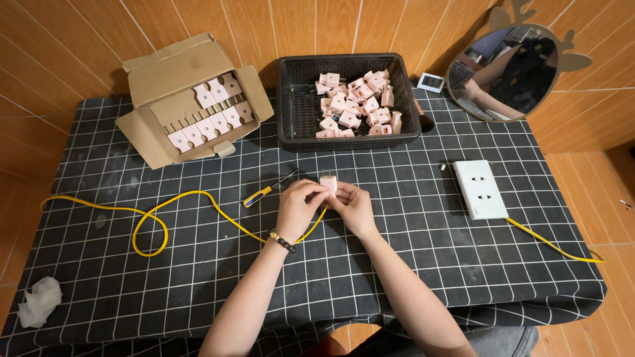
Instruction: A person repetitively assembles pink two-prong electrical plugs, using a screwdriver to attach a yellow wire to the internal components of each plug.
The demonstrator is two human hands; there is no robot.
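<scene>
A: Going left to right, what can't you make out?

B: The crumpled white tissue at 8 o'clock is partly cut off by the table edge. In the cardboard box at 11 o'clock, only the top row of pink plugs shows; the rest is hidden. The screwdriver has its tip lost against the dark checked cloth.

A: And your hands?

B: Your left hand and right hand are together at the centre, both pinched on one pink plug. Your fingers cover its lower half, so you can't see where the yellow cable joins it. The cable loops away toward 9 o'clock.

A: What else is around?

B: At 12 o'clock, a black plastic basket holds a loose heap of pink plugs. At 3 o'clock lies a white wall socket, with another yellow wire running off its lower end. A tiny white piece just left of it is too small to identify. At 1 o'clock a round mirror leans on the wall; its reflection is unclear.
</scene>
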